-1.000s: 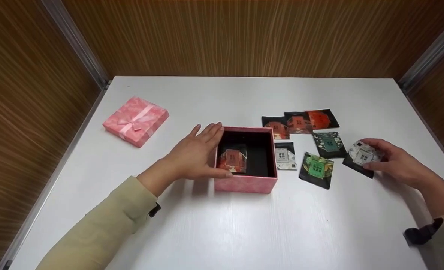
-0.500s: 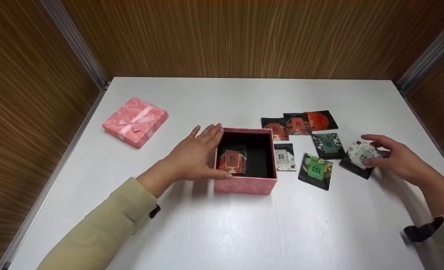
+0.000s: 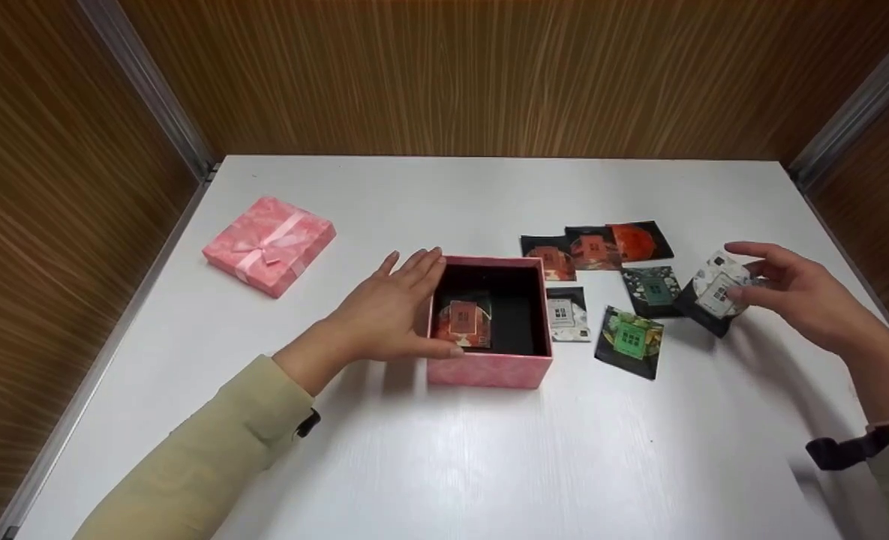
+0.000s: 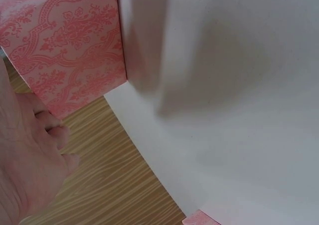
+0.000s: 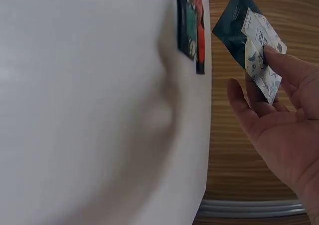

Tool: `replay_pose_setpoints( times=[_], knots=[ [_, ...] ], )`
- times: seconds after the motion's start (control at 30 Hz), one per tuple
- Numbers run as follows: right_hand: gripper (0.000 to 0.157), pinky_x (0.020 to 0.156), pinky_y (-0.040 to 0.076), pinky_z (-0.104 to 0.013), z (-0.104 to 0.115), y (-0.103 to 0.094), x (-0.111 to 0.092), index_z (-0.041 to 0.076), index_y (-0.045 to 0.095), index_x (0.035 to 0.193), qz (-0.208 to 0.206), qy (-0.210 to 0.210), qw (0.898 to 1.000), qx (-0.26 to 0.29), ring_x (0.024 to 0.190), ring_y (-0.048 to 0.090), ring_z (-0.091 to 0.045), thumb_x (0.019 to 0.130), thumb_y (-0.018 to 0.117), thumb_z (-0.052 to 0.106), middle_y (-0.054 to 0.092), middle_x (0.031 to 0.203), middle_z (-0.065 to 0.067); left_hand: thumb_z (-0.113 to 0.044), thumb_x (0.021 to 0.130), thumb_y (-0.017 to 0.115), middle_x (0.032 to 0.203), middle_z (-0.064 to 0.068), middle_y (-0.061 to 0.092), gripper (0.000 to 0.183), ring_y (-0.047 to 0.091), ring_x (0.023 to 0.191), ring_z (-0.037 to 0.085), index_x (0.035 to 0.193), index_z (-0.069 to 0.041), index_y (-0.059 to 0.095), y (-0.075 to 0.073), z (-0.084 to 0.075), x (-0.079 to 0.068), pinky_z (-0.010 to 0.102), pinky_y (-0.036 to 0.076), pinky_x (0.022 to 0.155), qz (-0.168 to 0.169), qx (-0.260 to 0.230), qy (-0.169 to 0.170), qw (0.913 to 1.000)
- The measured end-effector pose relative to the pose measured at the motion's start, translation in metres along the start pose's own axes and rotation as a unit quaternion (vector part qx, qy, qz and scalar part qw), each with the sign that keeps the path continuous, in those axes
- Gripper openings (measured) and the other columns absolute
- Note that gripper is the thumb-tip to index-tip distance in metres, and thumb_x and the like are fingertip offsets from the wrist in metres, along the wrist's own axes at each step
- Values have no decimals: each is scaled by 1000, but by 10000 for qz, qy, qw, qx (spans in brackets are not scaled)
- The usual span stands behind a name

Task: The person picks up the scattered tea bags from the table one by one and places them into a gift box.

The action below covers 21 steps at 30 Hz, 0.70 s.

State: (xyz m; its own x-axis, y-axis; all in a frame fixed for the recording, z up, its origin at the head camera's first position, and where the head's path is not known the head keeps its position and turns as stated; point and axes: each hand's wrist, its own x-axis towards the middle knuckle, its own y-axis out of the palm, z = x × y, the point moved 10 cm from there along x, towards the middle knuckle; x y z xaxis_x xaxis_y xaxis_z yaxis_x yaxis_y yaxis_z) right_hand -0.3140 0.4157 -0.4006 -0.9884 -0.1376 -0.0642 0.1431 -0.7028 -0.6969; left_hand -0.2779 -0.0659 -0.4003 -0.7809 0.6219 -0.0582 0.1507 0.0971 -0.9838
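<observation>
My left hand (image 3: 375, 313) rests against the left side of an uncovered pink box (image 3: 489, 370), fingers straight along the rim and thumb across its front corner. In the left wrist view, the fingertips touch the lower edge of the patterned box wall (image 4: 75, 45). Inside the black interior, a red-labelled sachet (image 3: 465, 321) lies at the left. My right hand (image 3: 808, 296) pinches a black-and-white floral sachet (image 3: 716, 291) between thumb and fingers, held tilted above the table. The right wrist view shows this sachet (image 5: 254, 40) clear of the tabletop.
Right of the box lie a white-labelled sachet (image 3: 566, 315), a green one (image 3: 630, 341), a dark teal one (image 3: 653, 290) and several red ones (image 3: 594, 247), some overlapping. The pink lid (image 3: 270, 246) with a ribbon bow sits at back left. Wood-grain panels (image 3: 489, 82) border the white table.
My right hand has lifted the black-and-white sachet off the table and moved it slightly away from me. The left hand stays on the box.
</observation>
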Motion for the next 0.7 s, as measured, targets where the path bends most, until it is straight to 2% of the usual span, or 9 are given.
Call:
replay_pose_setpoints(
  times=[0.13, 0.23, 0.37, 0.47, 0.57, 0.7],
  knots=[
    [69, 81, 53, -14, 22, 5, 1, 24, 43, 162, 19, -68, 9998, 175, 107, 60, -2, 102, 76, 23, 55, 133, -5, -95, 84, 47, 177, 12, 7, 131, 7, 163, 28, 170, -3, 10, -1, -1, 0, 50, 2, 131, 8, -23, -12, 10000],
    [66, 82, 54, -14, 39, 9, 3, 24, 47, 157, -93, -184, 9989, 420, 107, 62, 1, 99, 79, 16, 57, 135, -2, -95, 84, 48, 177, 13, 8, 131, 8, 163, 29, 170, -3, 11, -1, -1, 0, 51, 3, 131, -20, -13, -1, 10000],
    [48, 79, 58, -18, 64, 16, 6, 13, 56, 136, -288, -480, 9942, 916, 99, 67, -3, 95, 80, 4, 65, 121, 6, -95, 84, 48, 177, 14, 9, 131, 9, 163, 29, 169, -2, 12, -2, -1, -1, 52, 4, 131, -72, 14, 29, 10000],
    [34, 76, 58, -19, 84, 22, 7, 1, 60, 123, -361, -795, 9895, 1155, 92, 67, -7, 94, 79, -1, 68, 112, 6, -94, 84, 48, 177, 14, 9, 131, 9, 163, 29, 169, -2, 13, -1, -1, -1, 52, 5, 131, -89, 25, 38, 10000],
    [24, 75, 57, -17, 100, 26, 7, -3, 69, 119, -447, -957, 9886, 1078, 88, 64, -8, 96, 78, 2, 69, 110, 6, -94, 84, 48, 177, 14, 9, 131, 9, 163, 29, 169, -2, 12, -1, -1, -1, 52, 5, 131, -97, 45, 51, 9999],
    [28, 76, 55, -17, 116, 32, 6, 1, 74, 126, -395, -1035, 9899, 880, 87, 63, -10, 100, 76, 10, 71, 114, 6, -93, 84, 49, 177, 14, 10, 130, 10, 163, 29, 169, -2, 13, -2, -2, 0, 52, 6, 131, -113, 57, 53, 9999]
  ],
)
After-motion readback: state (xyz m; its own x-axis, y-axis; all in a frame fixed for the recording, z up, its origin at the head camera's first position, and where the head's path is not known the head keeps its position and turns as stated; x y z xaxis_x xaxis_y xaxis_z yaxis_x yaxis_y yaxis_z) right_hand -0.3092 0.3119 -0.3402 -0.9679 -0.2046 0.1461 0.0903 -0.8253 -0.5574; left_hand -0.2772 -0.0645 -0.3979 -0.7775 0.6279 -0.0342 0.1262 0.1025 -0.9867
